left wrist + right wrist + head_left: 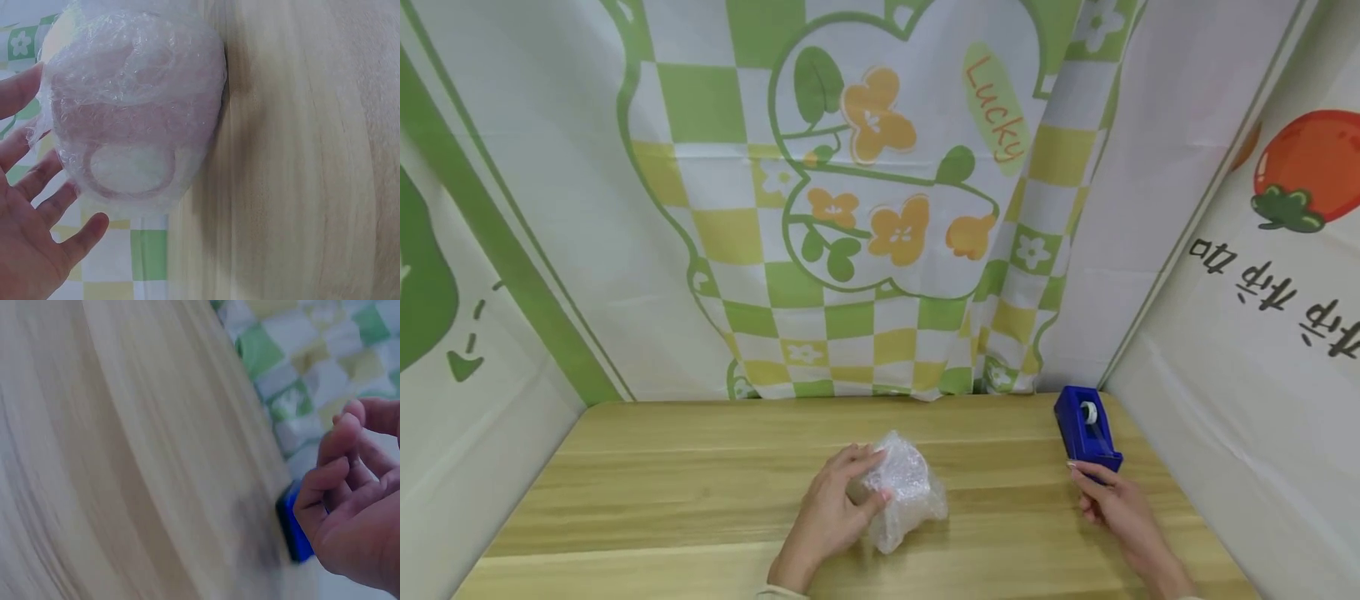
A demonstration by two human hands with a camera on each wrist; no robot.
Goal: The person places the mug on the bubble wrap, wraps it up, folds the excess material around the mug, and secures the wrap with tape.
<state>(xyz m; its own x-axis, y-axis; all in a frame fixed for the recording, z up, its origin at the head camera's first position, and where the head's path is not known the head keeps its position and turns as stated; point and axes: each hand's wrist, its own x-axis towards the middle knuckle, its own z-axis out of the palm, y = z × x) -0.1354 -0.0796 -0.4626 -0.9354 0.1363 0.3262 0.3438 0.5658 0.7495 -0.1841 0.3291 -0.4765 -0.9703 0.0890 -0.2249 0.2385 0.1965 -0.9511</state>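
A mug-like pinkish cup (128,119) with a loop handle shows through crinkled clear bubble wrap (904,487), standing on the wooden table. My left hand (833,510) holds this bundle from its left side, thumb in front and fingers at the back. At the right, a blue tape dispenser (1081,421) carries a roll of clear tape (1088,412). Just in front of it is my right hand (1116,512), thumb and forefinger pinched together with a small shiny bit, apparently tape, at their tips. The right wrist view shows the other fingers curled in.
The wooden table (662,483) ends at a patterned cloth curtain (850,333) at the back. White printed side panels rise at the left (475,433) and right (1225,400). The dispenser stands near the table's far right corner.
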